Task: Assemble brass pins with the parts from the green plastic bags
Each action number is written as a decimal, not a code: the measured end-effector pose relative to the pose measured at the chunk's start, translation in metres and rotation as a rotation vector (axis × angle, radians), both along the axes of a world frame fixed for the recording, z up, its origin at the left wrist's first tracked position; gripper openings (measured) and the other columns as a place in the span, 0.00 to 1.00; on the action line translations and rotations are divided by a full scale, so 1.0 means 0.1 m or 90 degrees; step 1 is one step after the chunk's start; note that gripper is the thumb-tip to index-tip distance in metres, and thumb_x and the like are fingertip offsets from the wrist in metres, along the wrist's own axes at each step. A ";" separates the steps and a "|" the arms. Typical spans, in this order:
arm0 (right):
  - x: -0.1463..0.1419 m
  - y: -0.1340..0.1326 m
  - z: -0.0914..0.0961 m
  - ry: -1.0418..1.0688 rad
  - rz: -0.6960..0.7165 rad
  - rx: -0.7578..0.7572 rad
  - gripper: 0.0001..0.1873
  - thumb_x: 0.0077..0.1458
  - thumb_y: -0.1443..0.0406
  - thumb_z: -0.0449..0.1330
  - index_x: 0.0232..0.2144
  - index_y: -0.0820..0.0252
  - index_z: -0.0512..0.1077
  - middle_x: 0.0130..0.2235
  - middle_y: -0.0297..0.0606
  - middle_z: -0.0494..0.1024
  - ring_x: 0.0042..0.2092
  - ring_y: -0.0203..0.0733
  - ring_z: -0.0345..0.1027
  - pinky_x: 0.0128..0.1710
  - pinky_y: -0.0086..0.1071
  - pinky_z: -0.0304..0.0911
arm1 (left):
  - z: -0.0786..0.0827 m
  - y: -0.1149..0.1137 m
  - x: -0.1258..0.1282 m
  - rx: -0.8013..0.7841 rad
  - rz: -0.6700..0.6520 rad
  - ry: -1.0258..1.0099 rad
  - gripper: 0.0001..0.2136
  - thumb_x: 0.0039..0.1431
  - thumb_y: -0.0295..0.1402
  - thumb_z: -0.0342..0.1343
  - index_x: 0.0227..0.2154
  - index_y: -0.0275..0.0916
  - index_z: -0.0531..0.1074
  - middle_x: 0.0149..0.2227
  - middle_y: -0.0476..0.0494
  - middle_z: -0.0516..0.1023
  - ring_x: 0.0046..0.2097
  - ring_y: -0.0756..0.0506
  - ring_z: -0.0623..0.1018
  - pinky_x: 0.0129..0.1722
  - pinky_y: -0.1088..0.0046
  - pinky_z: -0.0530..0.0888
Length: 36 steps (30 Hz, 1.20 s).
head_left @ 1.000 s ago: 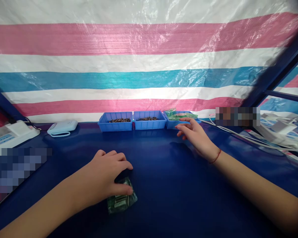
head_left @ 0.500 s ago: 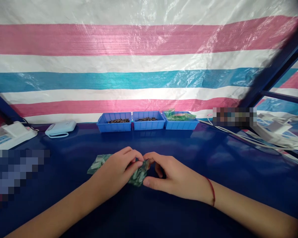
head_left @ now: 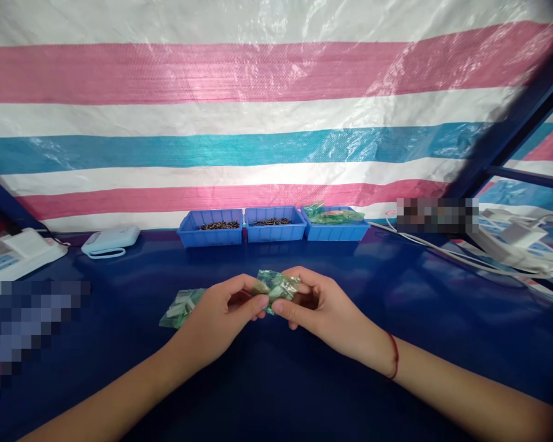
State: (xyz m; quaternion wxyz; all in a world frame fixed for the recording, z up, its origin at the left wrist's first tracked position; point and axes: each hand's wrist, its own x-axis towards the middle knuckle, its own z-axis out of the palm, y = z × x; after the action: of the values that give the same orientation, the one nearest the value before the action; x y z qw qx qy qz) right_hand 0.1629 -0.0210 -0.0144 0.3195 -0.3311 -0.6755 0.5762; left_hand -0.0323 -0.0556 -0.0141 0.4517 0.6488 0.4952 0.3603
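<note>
A small green plastic packet (head_left: 276, 286) is held just above the dark blue table (head_left: 396, 294), pinched from both sides. My left hand (head_left: 216, 316) grips its left end between thumb and fingers. My right hand (head_left: 320, 307), with a red thread on the wrist, grips the right end. A second green packet (head_left: 180, 307) with pale pieces inside lies flat on the table, just left of my left hand and partly behind it.
Three blue bins stand in a row at the back: two (head_left: 211, 226) (head_left: 274, 223) hold dark small parts, the third (head_left: 335, 223) holds green packets. A white device (head_left: 110, 240) and another (head_left: 9, 258) sit at the left; white cables (head_left: 447, 252) and gear lie at the right.
My right hand came back from the rightmost bin to the middle. Both hands took hold of a green packet and lifted it off the table; the other packet now lies to the left.
</note>
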 end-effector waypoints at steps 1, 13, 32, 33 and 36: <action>0.00 -0.01 0.00 -0.016 -0.017 0.040 0.12 0.52 0.61 0.65 0.36 0.59 0.68 0.28 0.32 0.75 0.26 0.33 0.66 0.26 0.29 0.63 | 0.00 0.00 0.00 0.000 0.009 -0.003 0.08 0.61 0.38 0.54 0.35 0.39 0.74 0.30 0.50 0.76 0.36 0.47 0.76 0.41 0.70 0.73; 0.12 -0.06 0.01 -0.035 -0.114 0.641 0.17 0.56 0.76 0.53 0.38 0.51 0.75 0.45 0.40 0.66 0.36 0.36 0.66 0.31 0.32 0.64 | 0.03 -0.08 0.13 -0.250 -0.063 -0.323 0.17 0.61 0.45 0.54 0.46 0.38 0.72 0.39 0.43 0.78 0.39 0.48 0.78 0.40 0.73 0.75; 0.12 0.16 0.16 0.065 -0.143 0.088 0.14 0.54 0.58 0.60 0.41 0.57 0.66 0.25 0.28 0.67 0.26 0.33 0.65 0.26 0.28 0.62 | 0.19 0.01 -0.31 0.305 -0.028 0.527 0.29 0.62 0.43 0.50 0.65 0.46 0.52 0.66 0.42 0.56 0.64 0.38 0.61 0.61 0.57 0.61; 0.17 0.27 0.18 0.055 -0.216 0.150 0.14 0.54 0.58 0.61 0.41 0.56 0.66 0.25 0.28 0.67 0.26 0.33 0.65 0.26 0.28 0.62 | 0.22 0.04 -0.40 0.254 -0.006 0.579 0.31 0.61 0.46 0.50 0.65 0.44 0.52 0.65 0.39 0.58 0.63 0.36 0.62 0.60 0.54 0.61; 0.36 0.64 0.20 0.074 -0.363 0.246 0.19 0.53 0.56 0.61 0.45 0.55 0.65 0.31 0.31 0.69 0.29 0.34 0.67 0.26 0.28 0.63 | 0.31 0.12 -0.69 0.046 0.030 0.706 0.34 0.55 0.53 0.51 0.60 0.38 0.63 0.60 0.32 0.67 0.57 0.28 0.70 0.54 0.50 0.66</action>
State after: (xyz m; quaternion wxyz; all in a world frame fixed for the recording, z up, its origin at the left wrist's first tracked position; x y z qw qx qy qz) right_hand 0.1993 0.0431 0.0060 0.5622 -0.4064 -0.6334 0.3429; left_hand -0.1015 -0.0439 0.0166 0.0928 0.7451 0.6604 -0.0079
